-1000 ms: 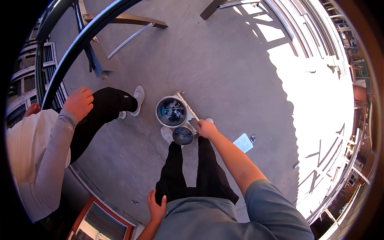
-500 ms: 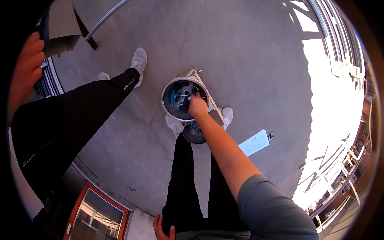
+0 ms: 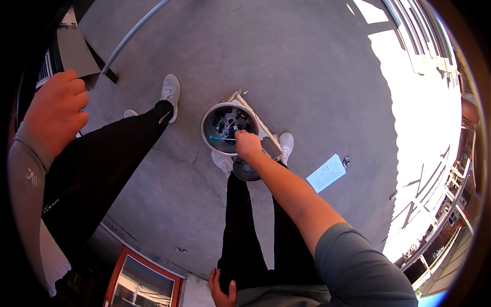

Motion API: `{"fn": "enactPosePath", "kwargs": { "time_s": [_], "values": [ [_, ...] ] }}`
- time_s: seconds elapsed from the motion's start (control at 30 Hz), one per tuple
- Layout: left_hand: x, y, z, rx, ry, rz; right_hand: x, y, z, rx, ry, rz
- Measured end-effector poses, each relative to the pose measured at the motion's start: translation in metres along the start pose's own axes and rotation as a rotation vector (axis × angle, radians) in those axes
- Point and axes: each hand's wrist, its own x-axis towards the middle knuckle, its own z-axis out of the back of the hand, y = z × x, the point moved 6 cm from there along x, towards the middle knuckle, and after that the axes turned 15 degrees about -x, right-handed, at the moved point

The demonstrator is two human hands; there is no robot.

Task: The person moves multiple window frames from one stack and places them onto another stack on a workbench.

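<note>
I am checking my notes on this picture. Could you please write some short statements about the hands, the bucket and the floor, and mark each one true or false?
1. The right hand reaches into the round bucket. True.
2. The bucket is empty. False: it holds tools, one with a teal handle.
3. The left hand rests on the person's own thigh. True.
4. A sheet of paper lies inside the bucket. False: it lies on the concrete floor, to the right.
5. Another person's legs stand at the left. True.
</note>
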Motion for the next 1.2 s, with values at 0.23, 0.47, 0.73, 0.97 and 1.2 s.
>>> {"fn": "enactPosePath", "kwargs": {
  "time_s": [0.23, 0.47, 0.73, 0.97, 1.2],
  "values": [
    [-0.001, -0.017, -0.008, -0.008, 0.005, -0.007, -0.063, -0.02, 0.041, 0.158, -0.111, 0.013],
    [-0.005, -0.04, -0.004, 0.084, -0.059, -0.144, -0.197, -0.03, 0.118, 0.285, -0.126, 0.161],
    [-0.007, -0.158, -0.004, 0.103, -0.091, -0.409, -0.312, -0.005, 0.29, 0.376, -0.213, 0.406],
    [-0.049, -0.233, -0.008, -0.276, 0.13, -0.474, -0.329, 0.009, 0.372, 0.513, -0.221, 0.517],
    [-0.071, -0.226, -0.014, -0.86, 0.017, -0.511, -0.337, 0.034, 0.442, 0.382, -0.398, 0.58]
  ]
}}
